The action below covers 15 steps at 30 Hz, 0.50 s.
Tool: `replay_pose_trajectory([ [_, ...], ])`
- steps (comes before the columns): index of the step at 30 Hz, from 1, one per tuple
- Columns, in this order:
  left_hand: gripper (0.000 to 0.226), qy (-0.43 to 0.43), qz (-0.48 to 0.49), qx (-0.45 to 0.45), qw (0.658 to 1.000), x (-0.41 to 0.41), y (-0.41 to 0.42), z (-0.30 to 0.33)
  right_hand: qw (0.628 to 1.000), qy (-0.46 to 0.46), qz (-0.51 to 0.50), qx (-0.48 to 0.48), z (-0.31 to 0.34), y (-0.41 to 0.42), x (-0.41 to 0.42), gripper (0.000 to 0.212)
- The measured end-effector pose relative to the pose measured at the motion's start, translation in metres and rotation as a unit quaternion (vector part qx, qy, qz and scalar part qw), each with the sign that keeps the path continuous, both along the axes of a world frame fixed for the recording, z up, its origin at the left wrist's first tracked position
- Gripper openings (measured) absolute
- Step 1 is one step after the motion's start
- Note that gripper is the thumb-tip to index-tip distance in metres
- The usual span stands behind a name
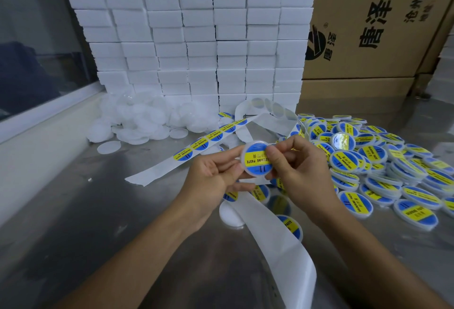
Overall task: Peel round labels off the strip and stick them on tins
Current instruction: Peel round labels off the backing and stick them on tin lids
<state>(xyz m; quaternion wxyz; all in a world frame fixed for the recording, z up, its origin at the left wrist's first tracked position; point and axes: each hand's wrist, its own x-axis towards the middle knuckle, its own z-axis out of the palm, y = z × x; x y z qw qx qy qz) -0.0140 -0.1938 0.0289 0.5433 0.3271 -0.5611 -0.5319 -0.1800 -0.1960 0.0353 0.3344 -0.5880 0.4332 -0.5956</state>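
A round tin point(256, 160) with a blue-and-yellow label is held above the table point(98, 210); the left hand point(216, 178) pinches its edge; the right hand point(294, 161) pinches it too, thumb pressing the label; label strip point(208, 139) lies behind; labelled tins point(380, 168) heaped right.

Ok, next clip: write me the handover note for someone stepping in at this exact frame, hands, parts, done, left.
Left hand: holds the small round white tin by its edge.
Right hand: thumb presses the blue-and-yellow round label onto that tin.
White backing strip with unpeeled labels lies behind the hands on the steel table.
Done: large heap of labelled tins, right.
Left: pile of bare white tins, far left.
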Motion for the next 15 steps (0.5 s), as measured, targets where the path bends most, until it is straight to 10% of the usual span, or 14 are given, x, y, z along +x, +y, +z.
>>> replay_pose_trajectory([
  [15, 0.022, 0.008, 0.008, 0.046, 0.999, 0.0038, -0.0044, -0.0003, 0.999, -0.039, 0.037, 0.007, -0.0018, 0.0002, 0.0004, 0.024],
])
